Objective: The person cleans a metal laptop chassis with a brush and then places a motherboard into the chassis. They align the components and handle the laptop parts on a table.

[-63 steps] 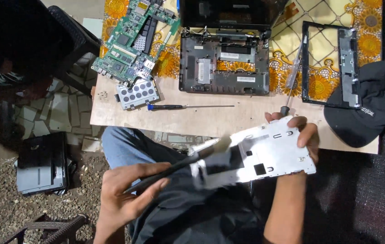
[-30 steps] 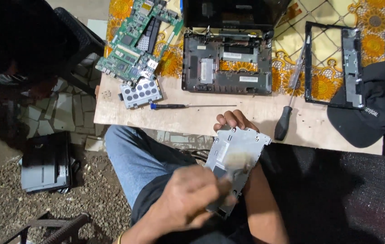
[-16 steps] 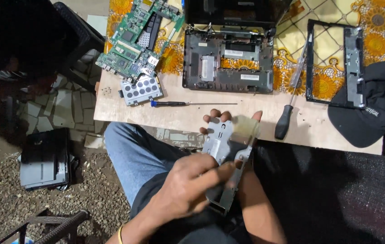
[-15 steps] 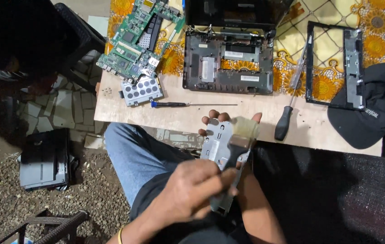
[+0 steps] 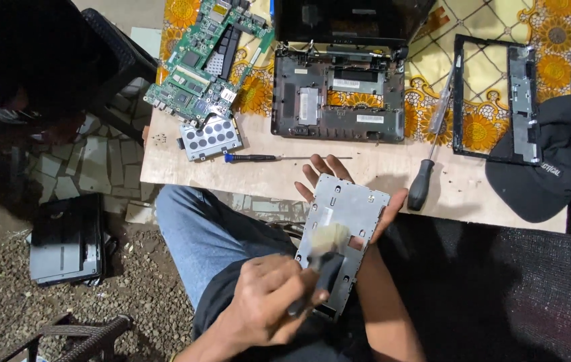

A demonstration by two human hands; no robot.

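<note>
The left hand [image 5: 268, 305] has its grip clamped around the dark handle of a brush [image 5: 322, 258], and the pale bristles of the brush touch the grey metal plate [image 5: 356, 214]. The right hand [image 5: 339, 184] holds this plate from behind; its fingers [image 5: 322, 167] come out above the top edge of the plate and the thumb presses on the plate's right edge, so this grip is closed on the plate. The plate is tilted, above the person's lap and just in front of the near edge of the wooden table [image 5: 265, 184].

On the table, just beyond the plate, lies a thin screwdriver [image 5: 278, 158] with a blue handle. To the right of the plate lies a bigger screwdriver [image 5: 429, 167] with a black handle. Behind the thin screwdriver stands an opened laptop base [image 5: 339, 100], and to the left of this base there is a green circuit board [image 5: 208, 60]. To the right of the base lies a black frame [image 5: 496, 94], and a black cap [image 5: 553, 167] rests partly on the frame.
</note>
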